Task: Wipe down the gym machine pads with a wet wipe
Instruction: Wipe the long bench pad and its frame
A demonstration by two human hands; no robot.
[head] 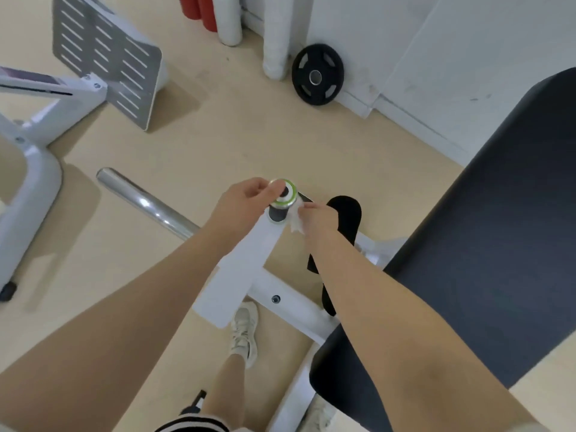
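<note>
Two hands meet at the top of a white machine arm [249, 254]. Our left hand [246, 201] has its fingers [265, 190] curled closed around the silver, green-ringed knob [285, 193] that caps a short dark handle grip [277, 213]. Our right hand [318, 216] pinches the white wet wipe [296, 224] shut between its fingers, pressed against the right side of that grip. Just behind the right hand sits a small black pad [346, 213], and the large dark seat pad [486, 244] fills the right side. A chrome bar [146, 202] runs off to the left below our left forearm. Farther off, a black weight plate [318, 74] leans on the white wall, well apart from a slotted grey footplate [106, 57]. Our white sneaker [244, 330] stands on the beige floor [233, 135].
</note>
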